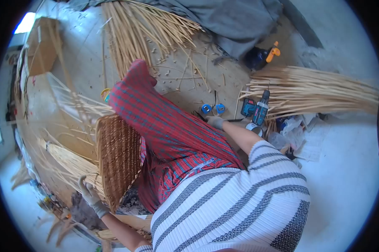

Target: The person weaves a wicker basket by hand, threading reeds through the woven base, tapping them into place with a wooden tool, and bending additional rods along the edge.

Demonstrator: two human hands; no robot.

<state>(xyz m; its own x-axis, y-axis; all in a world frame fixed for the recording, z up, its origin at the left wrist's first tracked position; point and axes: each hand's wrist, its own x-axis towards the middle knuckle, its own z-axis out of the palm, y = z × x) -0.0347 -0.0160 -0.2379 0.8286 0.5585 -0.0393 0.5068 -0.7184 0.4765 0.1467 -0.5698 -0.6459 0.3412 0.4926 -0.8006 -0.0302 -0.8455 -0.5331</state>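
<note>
At the far left, loose pale strips (70, 159) spread beside the woven piece, some of them blurred. The left hand (91, 196), in a light glove, is raised near the lower left edge of the woven piece (119, 157). Its fingers are apart, and I see nothing held between them. The woven piece is brown, standing tilted between these strips and the red plaid cloth (164, 117), which covers the person's outstretched leg. Farther to the right, the right hand (216, 122), also gloved, is at the far side of the cloth, next to a small dark object (200, 116). Whether its fingers are closed on this object, I cannot tell. Two blue round items (213, 109) lie just beyond, then the drill (261, 108) and a bundle of rods (315, 90).

In my judgement, this is a handling step within weaving work, with the hands busy at separate places. The next move would call for a steady woven piece, and for care that the loose strips do not catch on the glove.
</note>
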